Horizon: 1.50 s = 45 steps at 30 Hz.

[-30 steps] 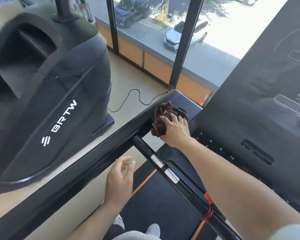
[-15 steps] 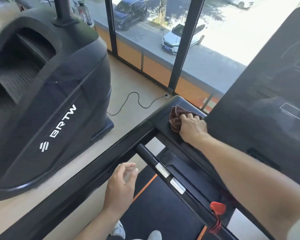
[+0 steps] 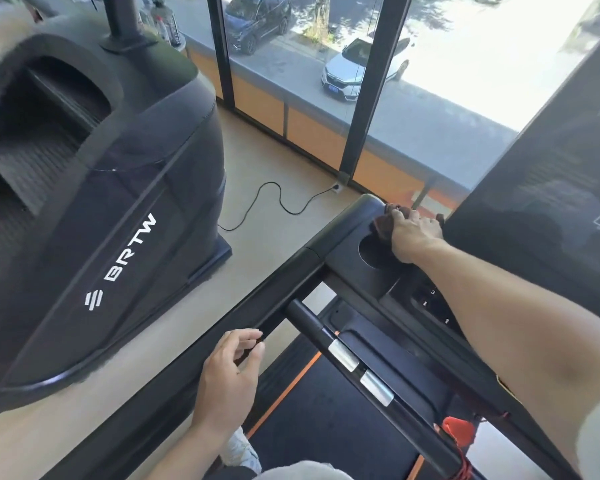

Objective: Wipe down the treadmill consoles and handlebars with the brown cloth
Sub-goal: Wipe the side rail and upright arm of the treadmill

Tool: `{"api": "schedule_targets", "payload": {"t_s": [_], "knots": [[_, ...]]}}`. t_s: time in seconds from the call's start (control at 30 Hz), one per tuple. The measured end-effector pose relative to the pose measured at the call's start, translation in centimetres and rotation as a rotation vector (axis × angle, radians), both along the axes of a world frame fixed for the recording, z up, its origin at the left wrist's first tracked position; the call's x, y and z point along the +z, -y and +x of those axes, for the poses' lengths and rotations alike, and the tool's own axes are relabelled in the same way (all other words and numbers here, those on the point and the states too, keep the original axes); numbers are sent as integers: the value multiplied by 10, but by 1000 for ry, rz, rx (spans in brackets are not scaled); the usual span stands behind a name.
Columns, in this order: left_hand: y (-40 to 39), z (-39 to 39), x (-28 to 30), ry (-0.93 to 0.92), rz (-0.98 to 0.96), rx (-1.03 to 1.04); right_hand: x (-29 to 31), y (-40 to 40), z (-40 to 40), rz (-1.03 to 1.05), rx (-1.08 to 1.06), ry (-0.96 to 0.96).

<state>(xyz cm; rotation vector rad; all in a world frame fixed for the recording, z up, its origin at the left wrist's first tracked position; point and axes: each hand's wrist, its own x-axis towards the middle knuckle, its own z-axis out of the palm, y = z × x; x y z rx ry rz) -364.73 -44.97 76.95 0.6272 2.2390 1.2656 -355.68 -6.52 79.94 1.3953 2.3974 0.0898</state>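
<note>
My right hand (image 3: 414, 233) presses the crumpled brown cloth (image 3: 385, 221) onto the far left corner of the black treadmill console (image 3: 354, 237), just beyond a round cup recess (image 3: 373, 252). Most of the cloth is hidden under my fingers. My left hand (image 3: 232, 372) hovers with loosely curled fingers beside the long black side handlebar (image 3: 174, 368), holding nothing. A shorter front handlebar (image 3: 354, 368) with two silver sensor plates runs below the console. The dark console screen (image 3: 551, 188) rises at the right.
A large black BRTW machine (image 3: 94, 188) stands close on the left. A black power cord (image 3: 278, 202) lies on the beige floor toward a socket by the window frame (image 3: 361, 98). A red safety clip (image 3: 458, 431) hangs at the handlebar's lower end. The treadmill belt (image 3: 326, 410) lies below.
My right hand has slid the cloth away from me, from the handlebar joint up to the console's far corner, uncovering the cup recess. My left hand has stayed near the side rail.
</note>
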Motion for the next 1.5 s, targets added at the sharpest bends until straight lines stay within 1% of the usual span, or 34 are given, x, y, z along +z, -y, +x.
{"api": "schedule_targets", "payload": {"t_s": [0.1, 0.2, 0.3, 0.43, 0.53, 0.6, 0.63, 0.7, 0.8, 0.87, 0.9, 0.97, 1.1, 1.2, 1.27, 1.33, 1.43, 1.5], "knots": [[-5, -5, 2, 6, 1, -29, 7, 9, -1, 3, -10, 17], [-13, -3, 1, 29, 6, -45, 7, 36, 1, 25, 16, 40], [-18, 3, -1, 49, -1, -75, 3, 66, 1, 20, 31, 9], [-22, 11, -2, 68, -1, -122, 0, 108, 8, -1, 33, -140], [-23, 19, -3, 100, -17, -127, 2, 152, 18, 4, 85, -279], [-24, 25, -7, 160, -29, -109, 5, 185, 23, -100, 129, -368], [-24, 27, -10, 224, -29, -89, 7, 201, 24, -203, 128, -417], [-21, 31, -16, 328, -32, -51, 10, 228, 27, -384, 144, -446], [-9, 42, -19, 380, -79, -59, 10, 248, 36, -443, 158, -458], [3, 52, -19, 417, -74, -13, 14, 254, 43, -492, 148, -488], [9, 58, -18, 430, -53, 15, 16, 258, 45, -554, 156, -518], [26, 69, -13, 462, 19, 72, 22, 271, 47, -749, 185, -594], [70, 87, -9, 686, 190, 364, 16, 302, 45, -1122, 178, -656], [113, 93, -12, 928, 384, 495, 16, 330, 39, -1476, 5, -714], [142, 94, -13, 1102, 521, 627, 18, 353, 37, -1626, -113, -705], [170, 91, -16, 1126, 610, 725, 19, 381, 33, -1650, -162, -669], [212, 85, -15, 1079, 635, 805, 7, 421, 23, -1461, -107, -578], [245, 84, -16, 1090, 633, 838, -7, 447, 13, -1352, -142, -523]]}}
